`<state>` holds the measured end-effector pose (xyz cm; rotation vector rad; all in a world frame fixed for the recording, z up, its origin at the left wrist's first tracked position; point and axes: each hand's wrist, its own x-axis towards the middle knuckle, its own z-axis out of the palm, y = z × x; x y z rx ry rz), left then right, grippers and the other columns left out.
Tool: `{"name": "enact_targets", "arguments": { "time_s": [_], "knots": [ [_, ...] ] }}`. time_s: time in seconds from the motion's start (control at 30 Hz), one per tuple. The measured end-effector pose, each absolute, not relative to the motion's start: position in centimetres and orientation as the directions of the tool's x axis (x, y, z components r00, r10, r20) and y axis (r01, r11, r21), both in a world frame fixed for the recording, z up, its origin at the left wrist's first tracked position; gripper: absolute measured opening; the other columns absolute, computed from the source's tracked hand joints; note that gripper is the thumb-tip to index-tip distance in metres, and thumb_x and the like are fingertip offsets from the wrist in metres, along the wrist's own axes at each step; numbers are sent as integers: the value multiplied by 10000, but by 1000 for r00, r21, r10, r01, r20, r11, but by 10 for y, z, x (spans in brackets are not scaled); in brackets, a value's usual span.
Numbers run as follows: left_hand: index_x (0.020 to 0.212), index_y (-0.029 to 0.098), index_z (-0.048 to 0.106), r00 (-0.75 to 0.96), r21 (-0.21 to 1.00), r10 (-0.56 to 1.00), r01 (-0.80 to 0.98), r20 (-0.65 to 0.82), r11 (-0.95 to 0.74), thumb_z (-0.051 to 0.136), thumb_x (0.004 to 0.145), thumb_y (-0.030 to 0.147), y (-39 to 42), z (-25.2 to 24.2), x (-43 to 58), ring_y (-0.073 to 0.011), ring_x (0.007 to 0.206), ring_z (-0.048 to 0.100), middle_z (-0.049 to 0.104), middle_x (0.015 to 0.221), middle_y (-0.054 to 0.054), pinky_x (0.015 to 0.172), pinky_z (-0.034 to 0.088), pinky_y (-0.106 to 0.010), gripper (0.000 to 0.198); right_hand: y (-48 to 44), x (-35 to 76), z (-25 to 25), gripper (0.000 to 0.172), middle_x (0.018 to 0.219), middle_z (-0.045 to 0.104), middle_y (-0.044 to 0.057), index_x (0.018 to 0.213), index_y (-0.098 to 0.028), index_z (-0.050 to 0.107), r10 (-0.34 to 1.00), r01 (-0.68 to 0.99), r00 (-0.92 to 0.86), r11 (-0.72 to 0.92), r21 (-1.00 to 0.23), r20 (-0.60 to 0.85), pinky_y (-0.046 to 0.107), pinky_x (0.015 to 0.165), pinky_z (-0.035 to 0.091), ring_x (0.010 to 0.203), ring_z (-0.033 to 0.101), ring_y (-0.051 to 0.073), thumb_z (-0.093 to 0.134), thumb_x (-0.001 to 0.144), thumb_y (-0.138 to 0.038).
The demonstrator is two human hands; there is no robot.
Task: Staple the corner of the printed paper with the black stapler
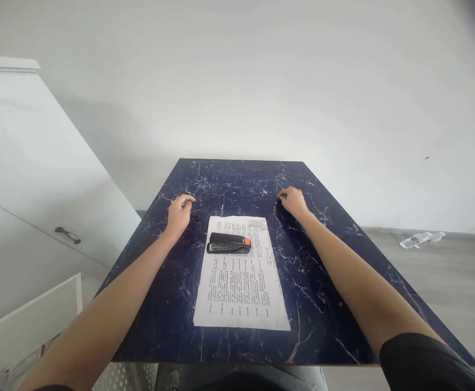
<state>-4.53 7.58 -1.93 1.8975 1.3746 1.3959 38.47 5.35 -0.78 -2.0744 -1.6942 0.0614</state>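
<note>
A black stapler (pixel 229 244) with an orange patch on its right end lies sideways on the upper part of some printed paper (pixel 241 312). The paper rests flat on a dark blue, white-veined table; whether it is one sheet or a stack I cannot tell. Beyond the paper's far left corner is my left hand (pixel 179 214), its fingers loosely bent, with a gap between thumb and forefinger and nothing held. On the other side, past the far right corner, my right hand (pixel 293 201) sits with loosely curled fingers and no visible object in them. Neither hand touches the stapler or paper.
The table (pixel 237 184) has its far edge by a pale wall. A white cabinet (pixel 37 179) with a dark handle (pixel 67 235) stands at the left. Clear plastic packaging (pixel 422 239) lies on the floor to the right. My legs are under the near edge.
</note>
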Motion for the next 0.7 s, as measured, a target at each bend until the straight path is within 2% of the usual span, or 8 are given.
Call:
{"name": "enact_targets", "arguments": {
  "time_s": [0.07, 0.17, 0.23, 0.33, 0.43, 0.53, 0.63, 0.7],
  "knots": [
    [909, 210, 717, -114, 806, 870, 449, 479, -385, 530, 866, 230, 84, -21, -56, -248, 930, 676, 745, 975, -61, 941, 497, -390, 193, 67, 341, -1, 223, 1035, 804, 120, 1030, -157, 841, 965, 886, 102, 22, -463, 240, 311, 956, 534, 960, 742, 227, 662, 897, -150],
    [899, 214, 705, -235, 832, 843, 420, 484, -361, 530, 851, 212, 87, -22, -63, -240, 902, 664, 728, 942, -56, 879, 498, -361, 182, 88, 253, 17, 161, 954, 803, 62, 1025, -173, 819, 968, 720, -144, 245, -650, 205, 287, 836, 566, 809, 714, 158, 739, 888, -199],
    [901, 218, 697, -232, 825, 834, 419, 501, -380, 518, 856, 203, 82, -20, -60, -237, 897, 658, 719, 939, -53, 854, 497, -349, 186, 100, 198, 27, 77, 864, 782, 18, 911, -153, 802, 915, 659, -375, 378, -651, 151, 255, 779, 540, 759, 672, 125, 789, 862, -211],
    [894, 217, 681, -156, 776, 814, 443, 559, -448, 498, 880, 195, 67, -12, -48, -235, 919, 653, 709, 943, -54, 875, 495, -349, 185, 114, 138, 34, 85, 691, 706, -71, 779, -139, 761, 872, 618, -472, 435, -654, 134, 204, 770, 485, 722, 623, 85, 842, 792, -117],
    [876, 218, 656, -87, 703, 768, 479, 635, -526, 481, 926, 199, 51, -2, -36, -229, 929, 642, 689, 932, -54, 904, 485, -353, 183, 119, 116, 34, 143, 622, 659, -105, 742, -145, 741, 863, 601, -489, 438, -669, 125, 183, 779, 464, 722, 610, 79, 858, 760, -63],
    [859, 220, 640, -27, 667, 739, 453, 673, -592, 472, 951, 193, 39, 4, -26, -219, 917, 626, 664, 918, -50, 900, 477, -348, 193, 108, 134, 37, 90, 782, 748, -57, 852, -150, 767, 880, 595, -456, 413, -689, 134, 180, 773, 470, 775, 637, 89, 761, 869, -62],
    [866, 220, 643, 35, 738, 786, 321, 617, -594, 475, 949, 185, 28, 5, -16, -206, 873, 611, 651, 898, -41, 858, 483, -337, 190, 66, 182, 44, 247, 1064, 787, 29, 1082, -170, 752, 929, 561, -337, 330, -759, 154, 189, 661, 491, 695, 632, 82, 508, 1046, -147],
    [869, 221, 646, 56, 812, 834, 203, 549, -547, 477, 941, 188, 23, 2, -9, -201, 836, 599, 646, 884, -37, 813, 490, -332, 187, 20, 216, 47, 315, 1150, 774, 64, 1159, -190, 716, 975, 365, -200, 165, -916, 96, 212, 516, 465, 546, 576, 76, 418, 1093, -266]
  ]
}}
